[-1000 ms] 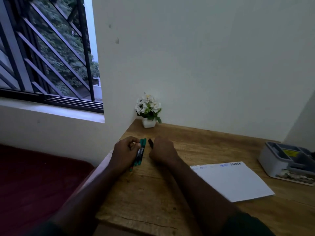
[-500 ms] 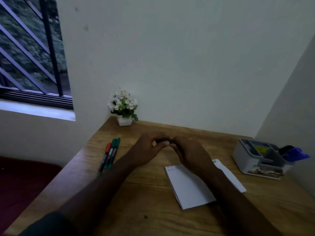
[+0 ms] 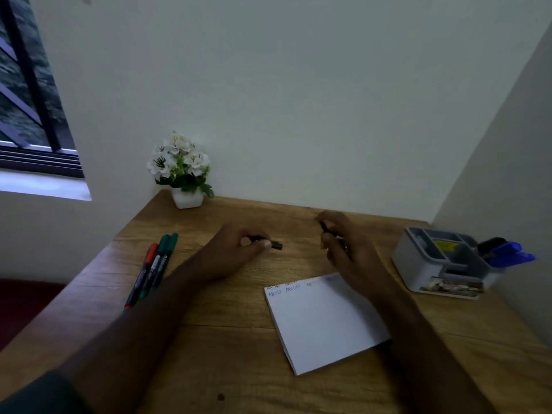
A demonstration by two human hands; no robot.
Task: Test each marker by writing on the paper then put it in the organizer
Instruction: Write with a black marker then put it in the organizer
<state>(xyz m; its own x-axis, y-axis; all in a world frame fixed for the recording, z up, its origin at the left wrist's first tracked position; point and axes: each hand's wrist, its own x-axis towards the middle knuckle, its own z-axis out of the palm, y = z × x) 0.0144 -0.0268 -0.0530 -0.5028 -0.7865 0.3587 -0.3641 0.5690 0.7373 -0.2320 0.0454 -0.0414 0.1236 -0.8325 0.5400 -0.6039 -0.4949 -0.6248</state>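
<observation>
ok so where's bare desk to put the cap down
Bare wood lies between the left hand and the paper, and along the near edge of the desk. It is crowded by the markers on the left and near the organizer.

My forearms are bare from wrist to near the elbow. A dark teal sleeve (image 3: pixel 38 392) covers my left upper arm at seven o'clock. My left hand (image 3: pixel 236 252) and right hand (image 3: pixel 346 249) wear no rings, watch or gloves.
</observation>
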